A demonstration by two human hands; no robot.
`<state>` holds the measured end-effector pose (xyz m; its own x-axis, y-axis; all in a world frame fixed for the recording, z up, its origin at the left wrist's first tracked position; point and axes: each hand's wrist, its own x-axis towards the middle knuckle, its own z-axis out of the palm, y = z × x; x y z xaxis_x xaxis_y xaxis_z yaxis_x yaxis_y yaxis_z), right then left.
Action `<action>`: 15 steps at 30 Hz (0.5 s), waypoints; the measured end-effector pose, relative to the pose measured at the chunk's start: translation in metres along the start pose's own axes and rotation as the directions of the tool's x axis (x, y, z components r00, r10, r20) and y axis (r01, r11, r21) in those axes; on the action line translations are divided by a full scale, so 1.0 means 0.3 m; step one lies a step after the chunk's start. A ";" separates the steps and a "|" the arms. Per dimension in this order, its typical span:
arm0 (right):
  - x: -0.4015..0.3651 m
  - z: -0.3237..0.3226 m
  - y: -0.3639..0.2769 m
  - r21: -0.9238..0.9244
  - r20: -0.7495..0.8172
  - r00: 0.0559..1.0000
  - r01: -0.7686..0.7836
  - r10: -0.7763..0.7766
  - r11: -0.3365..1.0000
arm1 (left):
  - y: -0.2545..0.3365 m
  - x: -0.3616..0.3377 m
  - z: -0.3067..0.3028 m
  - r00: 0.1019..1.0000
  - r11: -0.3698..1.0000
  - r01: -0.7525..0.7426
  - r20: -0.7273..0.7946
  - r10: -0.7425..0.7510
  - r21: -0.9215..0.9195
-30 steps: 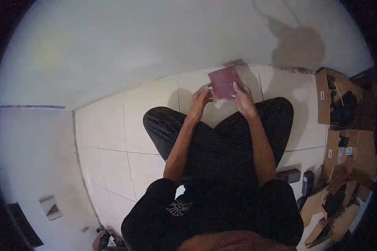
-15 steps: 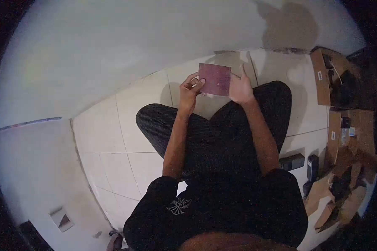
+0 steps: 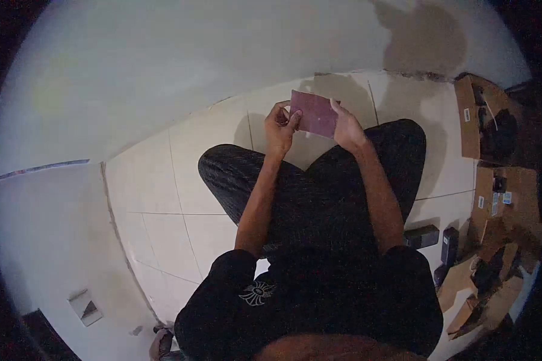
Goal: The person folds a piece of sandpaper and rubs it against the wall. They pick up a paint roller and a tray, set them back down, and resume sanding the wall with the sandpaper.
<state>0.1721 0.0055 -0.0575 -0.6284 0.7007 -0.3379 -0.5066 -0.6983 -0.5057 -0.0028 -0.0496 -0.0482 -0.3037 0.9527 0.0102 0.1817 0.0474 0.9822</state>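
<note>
A square maroon sheet (image 3: pixel 314 114), flat and thin like stiff paper, is held up in front of my crossed legs, tilted slightly. At its left edge, my left hand (image 3: pixel 279 127) pinches it, thumb on the near face and fingers curled behind. My right hand (image 3: pixel 348 127) is closed on the opposite edge, its thumb lying along the top right corner and covering that side. The fingers behind the sheet are mostly hidden.
Pale floor tiles (image 3: pixel 156 180) meet a white wall (image 3: pixel 162 72) ahead. Open cardboard boxes (image 3: pixel 471 123) holding dark items stand at the right. Dark blocks (image 3: pixel 422 236) lie by my right knee. A wall switch (image 3: pixel 85 307) is at lower left.
My right thumb has come down from its raised position onto the sheet, and that hand now grips the right edge. The sheet has tilted slightly, right side lower.
</note>
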 end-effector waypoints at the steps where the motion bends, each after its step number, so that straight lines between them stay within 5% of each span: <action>1: 0.003 -0.007 0.005 0.002 -0.001 1.000 -0.001 0.001 1.000 | 0.004 0.000 0.000 1.000 0.999 0.020 -0.001 -0.020 0.031; 15: 0.000 -0.010 0.002 -0.223 -0.044 0.993 0.100 -0.112 0.970 | 0.011 -0.005 0.007 0.999 0.999 0.049 -0.009 -0.049 0.013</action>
<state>0.1736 0.0055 -0.0603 -0.5411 0.7802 -0.3137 -0.4224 -0.5748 -0.7009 0.0002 -0.0502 -0.0455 -0.3206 0.9465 -0.0365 0.1784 0.0982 0.9791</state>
